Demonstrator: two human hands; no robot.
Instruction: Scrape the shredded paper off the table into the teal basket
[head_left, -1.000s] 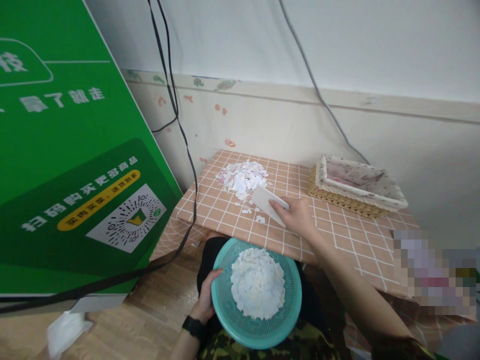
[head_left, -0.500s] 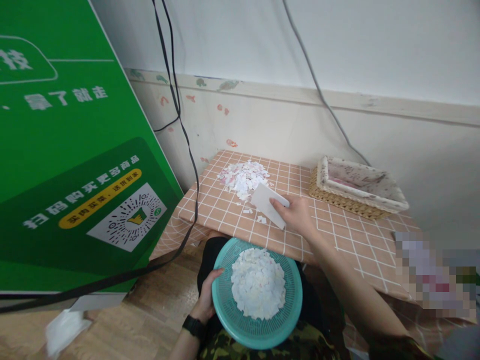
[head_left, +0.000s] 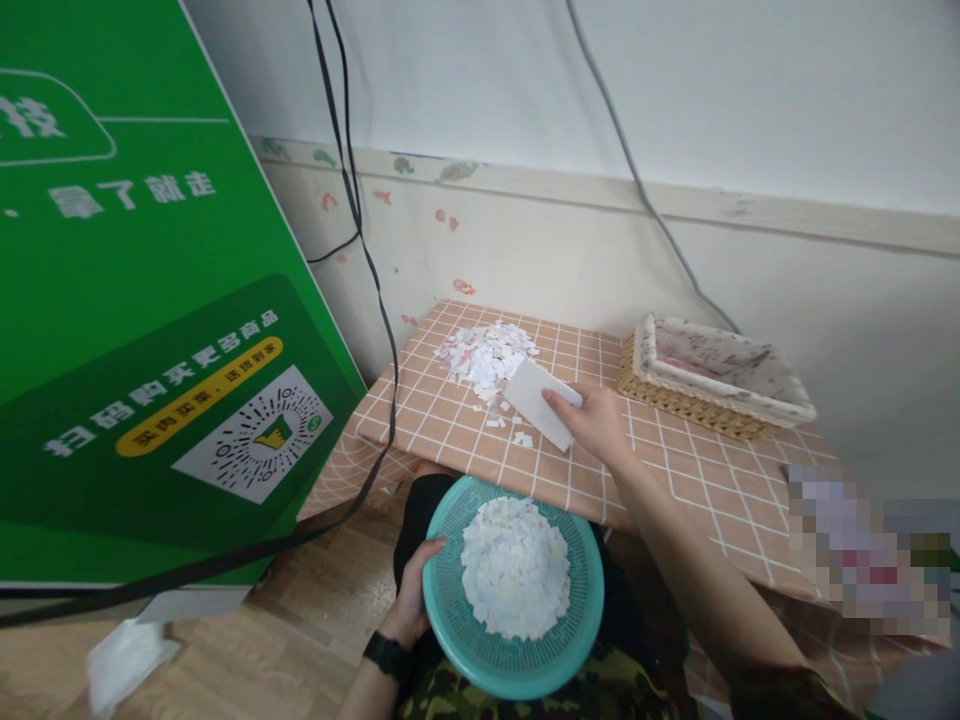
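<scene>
In my lap rests a round green plastic basket (head_left: 442,630) with slotted walls. A heap of small white paper scraps (head_left: 515,570) fills its middle. My left hand (head_left: 418,585) is closed on the basket's left rim, the thumb over the edge. Above the table, my right hand (head_left: 592,420) grips a flat white rectangular card (head_left: 538,402) by its right side. The card is tilted, its far edge beside a pile of paper scraps (head_left: 487,352) on the table. A few loose scraps (head_left: 521,438) lie just left of the card's near end.
A checked brown cloth covers the table (head_left: 697,490). At its back right stands a cloth-lined wicker basket (head_left: 705,400). A tall green panel (head_left: 150,300) is on the left, with a black strap (head_left: 382,330) hanging past the table corner. A white bag (head_left: 127,660) lies on the floor.
My right hand has moved the card slightly away from me, toward the pile. My left hand and the green basket stay in place.
</scene>
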